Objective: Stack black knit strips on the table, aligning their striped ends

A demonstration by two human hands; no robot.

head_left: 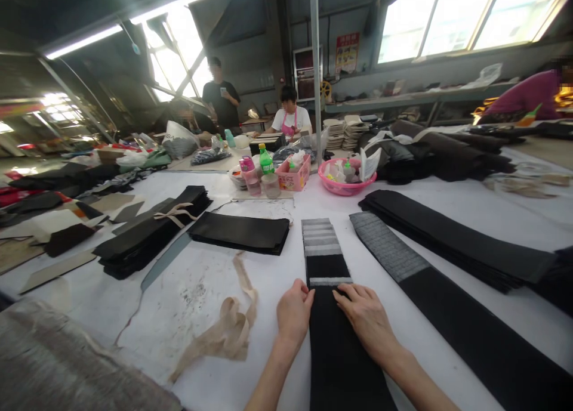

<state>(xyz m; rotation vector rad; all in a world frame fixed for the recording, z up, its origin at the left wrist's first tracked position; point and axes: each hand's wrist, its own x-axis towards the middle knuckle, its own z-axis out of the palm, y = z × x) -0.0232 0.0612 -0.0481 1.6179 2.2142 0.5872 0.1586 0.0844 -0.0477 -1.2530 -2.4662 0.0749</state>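
A long black strip (342, 351) lies on the white table, running away from me, with grey bands (317, 238) across its far part. My left hand (294, 315) is at the strip's left edge, thumb and fingers pressed together on that edge just below the nearest grey band. On the right edge, my right hand (364, 315) rests with its fingertips on the black material, its fingers bent and close together. Whether either hand pinches a layer is hard to see. To the right lies another black strip (461, 321) with a grey lined end.
Stacked black pieces (239, 232) and a tied bundle (152, 235) lie left; a beige ribbon (226, 333) curls nearer. Long dark pieces (452, 235) are right. Behind stand a pink basket (342, 186), a pink box (293, 178) and a green bottle (265, 160). Several people are beyond.
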